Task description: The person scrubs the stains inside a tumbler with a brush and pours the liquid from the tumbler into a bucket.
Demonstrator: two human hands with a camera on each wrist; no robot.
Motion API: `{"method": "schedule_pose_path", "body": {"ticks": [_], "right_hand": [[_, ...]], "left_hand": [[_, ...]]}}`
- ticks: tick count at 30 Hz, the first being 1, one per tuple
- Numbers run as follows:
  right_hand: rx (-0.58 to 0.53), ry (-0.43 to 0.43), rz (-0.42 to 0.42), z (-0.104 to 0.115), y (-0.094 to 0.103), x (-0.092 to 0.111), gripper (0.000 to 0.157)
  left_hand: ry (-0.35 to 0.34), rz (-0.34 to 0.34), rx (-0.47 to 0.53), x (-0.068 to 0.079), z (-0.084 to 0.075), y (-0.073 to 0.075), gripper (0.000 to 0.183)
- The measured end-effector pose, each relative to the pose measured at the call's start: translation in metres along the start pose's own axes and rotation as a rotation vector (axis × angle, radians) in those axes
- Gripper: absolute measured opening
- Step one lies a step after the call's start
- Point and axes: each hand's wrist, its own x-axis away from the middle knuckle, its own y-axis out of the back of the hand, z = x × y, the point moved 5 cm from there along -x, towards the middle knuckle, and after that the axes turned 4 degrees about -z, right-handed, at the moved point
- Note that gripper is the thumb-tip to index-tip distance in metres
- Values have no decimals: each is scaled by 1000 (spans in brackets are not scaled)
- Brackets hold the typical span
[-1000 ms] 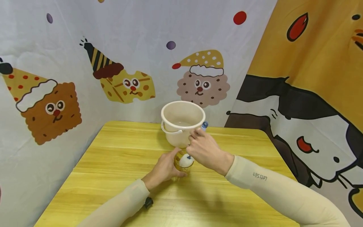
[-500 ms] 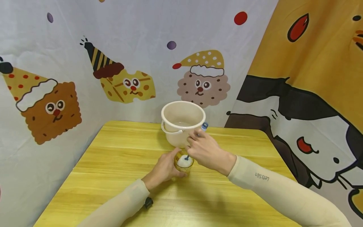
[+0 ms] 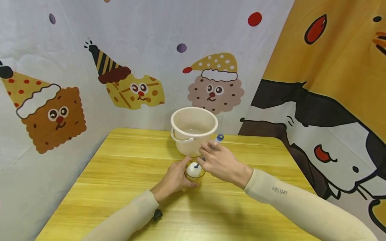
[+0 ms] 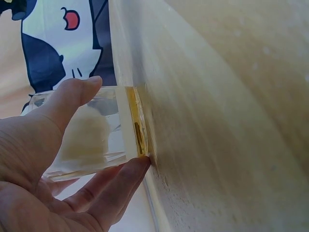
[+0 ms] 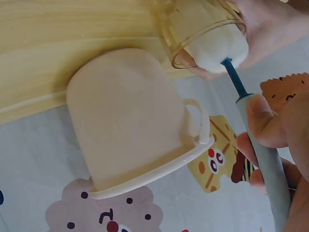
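Cartoon-printed cloth (image 3: 144,33) is hanging behind the yellow desk (image 3: 114,174), where a cream bucket (image 3: 190,147) is standing. On the bucket's near side I am holding an amber-tinted glass (image 3: 196,180) in the left grip (image 3: 173,179), curled around it, while the right grip (image 3: 218,162) is pinching a brush (image 5: 265,154) whose white tip (image 3: 194,170) is sitting partly inside the glass. Hard twisting, I judge, could be making the smooth glass slip; a wide swing could be knocking the bucket. Left wrist view is showing the glass's base close to the desk; right wrist view is revealing the brush handle's length, largely hidden from the head camera.
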Motion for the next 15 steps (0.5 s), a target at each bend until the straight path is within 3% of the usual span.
{"method": "schedule_pose_path", "body": {"ticks": [8, 15], "right_hand": [[-5, -23, -34, 0, -2, 4, 15], [6, -49, -15, -4, -3, 5, 16]], "left_hand": [[-15, -14, 3, 0, 1, 1, 93], [-12, -19, -10, 0, 0, 0, 92]]}}
